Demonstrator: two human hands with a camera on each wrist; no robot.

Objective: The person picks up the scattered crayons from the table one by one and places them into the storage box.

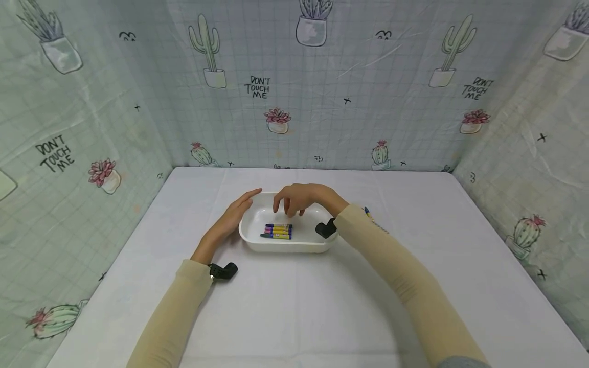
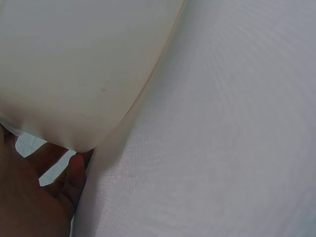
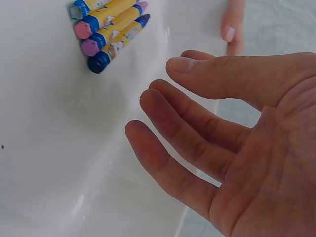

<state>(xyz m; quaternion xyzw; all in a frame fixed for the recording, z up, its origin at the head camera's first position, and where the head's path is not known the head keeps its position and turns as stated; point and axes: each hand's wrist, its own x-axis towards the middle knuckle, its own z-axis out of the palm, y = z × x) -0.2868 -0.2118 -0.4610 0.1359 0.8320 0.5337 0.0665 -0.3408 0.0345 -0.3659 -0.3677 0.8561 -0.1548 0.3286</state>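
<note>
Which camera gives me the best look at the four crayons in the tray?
The right wrist view: the crayons appear largest, their coloured ends plain, though the top edge crops the group. The head view shows all four, but small. The left wrist view shows none, facing the tray from outside.

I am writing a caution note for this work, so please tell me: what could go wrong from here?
The four crayons lie side by side in the white tray, so the right hand, reaching over it, might knock the row apart.
The left hand touches only the tray's left end; a bump at the other end could perhaps turn it.
In the head view, the right sleeve partly covers another crayon and may brush it.
</note>
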